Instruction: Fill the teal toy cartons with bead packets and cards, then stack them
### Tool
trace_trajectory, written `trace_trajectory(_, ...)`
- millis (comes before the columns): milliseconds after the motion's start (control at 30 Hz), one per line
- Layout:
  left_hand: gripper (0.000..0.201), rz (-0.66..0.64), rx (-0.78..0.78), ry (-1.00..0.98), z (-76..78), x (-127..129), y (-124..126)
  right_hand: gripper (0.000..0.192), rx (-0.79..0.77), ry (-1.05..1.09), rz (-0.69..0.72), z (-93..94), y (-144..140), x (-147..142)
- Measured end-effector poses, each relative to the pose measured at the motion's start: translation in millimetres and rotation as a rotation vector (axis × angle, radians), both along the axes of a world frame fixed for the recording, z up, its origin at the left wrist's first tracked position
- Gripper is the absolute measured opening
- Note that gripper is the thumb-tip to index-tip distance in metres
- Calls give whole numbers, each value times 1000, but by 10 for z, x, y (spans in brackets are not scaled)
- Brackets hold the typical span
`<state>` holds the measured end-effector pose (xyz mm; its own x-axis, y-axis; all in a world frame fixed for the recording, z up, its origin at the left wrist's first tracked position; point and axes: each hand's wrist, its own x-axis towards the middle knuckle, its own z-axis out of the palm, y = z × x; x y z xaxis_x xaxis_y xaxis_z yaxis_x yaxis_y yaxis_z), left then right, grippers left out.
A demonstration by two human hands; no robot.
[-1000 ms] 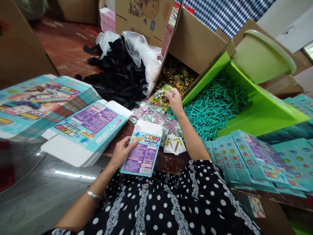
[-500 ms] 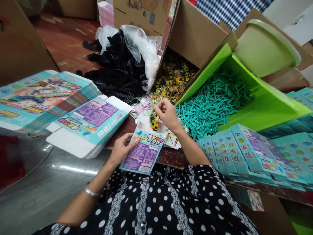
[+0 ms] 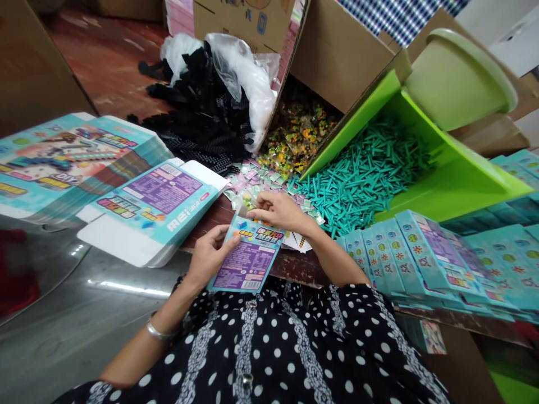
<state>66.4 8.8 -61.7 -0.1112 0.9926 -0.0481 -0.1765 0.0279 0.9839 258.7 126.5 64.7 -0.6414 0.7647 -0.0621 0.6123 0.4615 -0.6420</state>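
Note:
My left hand (image 3: pixel 213 252) is closed on the left edge of a flat teal and purple cardboard box (image 3: pixel 248 264), thumb on its printed face. The box tilts over my lap with its upper end open. At that opening my right hand (image 3: pixel 280 213) has its fingers bent together on a small clear bag of coloured blocks (image 3: pixel 249 200), mostly hidden by the hand and box. Behind it lie scattered small pink and green packets (image 3: pixel 248 175). A printed paper sheet (image 3: pixel 298 242) shows beside my right wrist.
Flattened boxes (image 3: pixel 63 163) are stacked at left, with another stack (image 3: pixel 155 196) nearer me. Black plastic parts (image 3: pixel 202 129) lie behind. A carton (image 3: pixel 337 50) spills bagged blocks; a green bin (image 3: pixel 450 174) holds teal sticks (image 3: pixel 366 174). Filled-out boxes (image 3: pixel 425 252) stand at right.
My right hand has lowered the bag of blocks to the box's open end, so less of the bag shows. My left hand keeps its hold on the box.

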Motion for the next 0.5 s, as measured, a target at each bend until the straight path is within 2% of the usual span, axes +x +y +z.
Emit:
trace_trajectory(67,77,28,3,2,20,-29,-18,26,-126,79,102,22,74,87)
trace_trajectory(200,74,63,26,25,79,-61,-48,33,-342,46,276,14,219,208)
trace_trajectory(300,73,34,39,33,125,-67,-36,33,-387,-35,388,103,229,250)
trace_trajectory(367,73,-27,36,28,148,-76,-15,33,-369,-38,337,245,196,289)
trace_trajectory(500,71,-88,42,55,178,-73,-1,31,-197,119,28,471,114,323)
